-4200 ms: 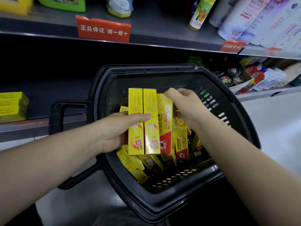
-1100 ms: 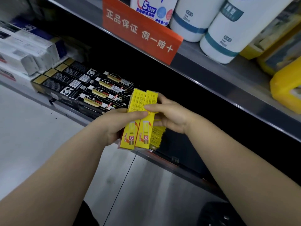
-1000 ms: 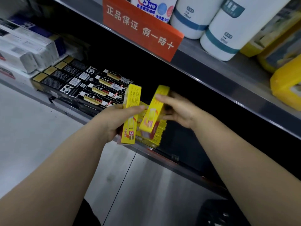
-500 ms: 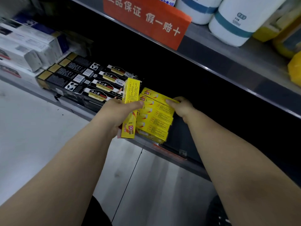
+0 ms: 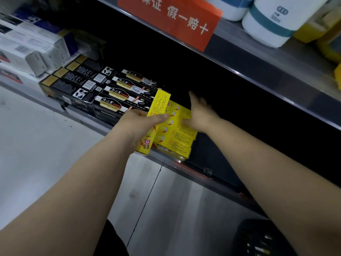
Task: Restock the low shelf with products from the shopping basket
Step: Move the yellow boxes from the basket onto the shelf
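White cartons [image 5: 27, 50] fill the far left of the low shelf [image 5: 193, 169], too blurred to count. Just right of them come the black boxes [image 5: 84, 84], lying flat in two rows: four gold-capped ends in the left row, four labelled fronts in the right row, eight on top.

On to the middle. The left hand [image 5: 138, 122] grips one yellow box [image 5: 159, 102], thumb across its printed face and fingers curled behind. The box stands on end, leaning a little to the right, in front of the shelf edge and close against the black boxes.

Right behind it is the stack of yellow boxes [image 5: 181, 137], lying flat at the shelf's near edge. At least four layers show, though the blur makes an exact count impossible.

The right hand [image 5: 200, 113] is over the stack's far right end, fingers straight and spread toward the dark back of the shelf, holding nothing. I cannot tell whether the palm touches the top box. The two hands are apart, with the held box between them.

Up on the upper shelf [image 5: 258, 58] hangs one orange sign [image 5: 171, 17] with white characters. To its right stand two white bottles [image 5: 267, 23] with teal bands, then yellow containers [image 5: 328, 43] at the far right, cut off by the frame.

In the near right corner, one corner of the black shopping basket [image 5: 258, 241] sits on the floor.
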